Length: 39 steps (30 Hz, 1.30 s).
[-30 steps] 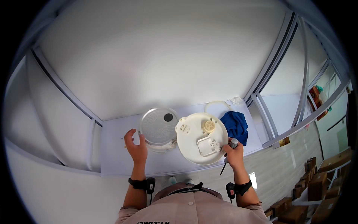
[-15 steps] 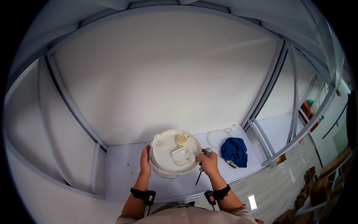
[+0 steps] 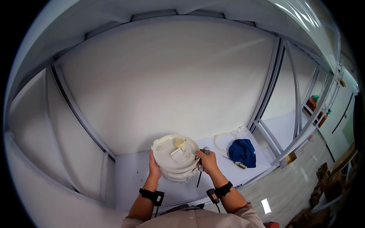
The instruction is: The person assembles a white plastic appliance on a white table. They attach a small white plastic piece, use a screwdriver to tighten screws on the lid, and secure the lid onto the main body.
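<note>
A round white plastic housing [image 3: 167,159] with a drum-like side wall is held over the table in front of me. On its top face sit a cream round cap [image 3: 179,143] and a raised rectangular frame [image 3: 178,155]. My left hand [image 3: 153,167] grips its left side, with the fingers partly hidden behind the wall. My right hand [image 3: 207,160] is at the right rim and also holds a screwdriver [image 3: 206,150], its grey handle up and its dark shaft pointing down below the hand.
On the right of the white table [image 3: 133,197] lie a bunched blue cloth [image 3: 242,152], a second tool with a pale handle [image 3: 240,165] and a cream ring [image 3: 216,141]. White crumpled material [image 3: 241,130] is behind them. Small bits lie at the left. Grey frame posts [image 3: 268,85] flank the table.
The housing has tilted so that more of its near side wall shows. It sits slightly further left, both hands still on it. My view has shifted a little.
</note>
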Each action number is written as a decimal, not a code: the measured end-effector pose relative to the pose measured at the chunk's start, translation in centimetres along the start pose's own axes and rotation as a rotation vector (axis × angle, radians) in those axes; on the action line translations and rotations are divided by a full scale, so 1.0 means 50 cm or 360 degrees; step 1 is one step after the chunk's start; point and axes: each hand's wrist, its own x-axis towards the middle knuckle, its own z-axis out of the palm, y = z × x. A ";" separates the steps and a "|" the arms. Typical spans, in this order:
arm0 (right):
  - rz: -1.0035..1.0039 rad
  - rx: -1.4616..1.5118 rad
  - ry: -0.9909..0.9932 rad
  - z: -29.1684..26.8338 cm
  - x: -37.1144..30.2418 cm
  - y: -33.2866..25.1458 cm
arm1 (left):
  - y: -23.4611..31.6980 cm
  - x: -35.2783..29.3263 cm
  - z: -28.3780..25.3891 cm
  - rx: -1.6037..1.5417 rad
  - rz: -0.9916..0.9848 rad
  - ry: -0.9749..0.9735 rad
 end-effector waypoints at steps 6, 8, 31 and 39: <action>0.0005 0.0004 0.0016 0.014 -0.008 0.002 | -0.010 -0.006 -0.008 -0.0005 -0.0019 0.0183; -0.0077 -0.0044 0.0024 0.017 -0.013 0.003 | -0.014 -0.010 -0.001 -0.0035 -0.0058 0.0287; 0.0217 0.0049 -0.0314 -0.051 -0.045 -0.056 | 0.016 -0.005 0.056 -0.0107 -0.0108 0.0039; 0.0067 0.0066 -0.0067 -0.165 -0.186 -0.155 | 0.015 -0.083 0.210 -0.0225 -0.0241 -0.0149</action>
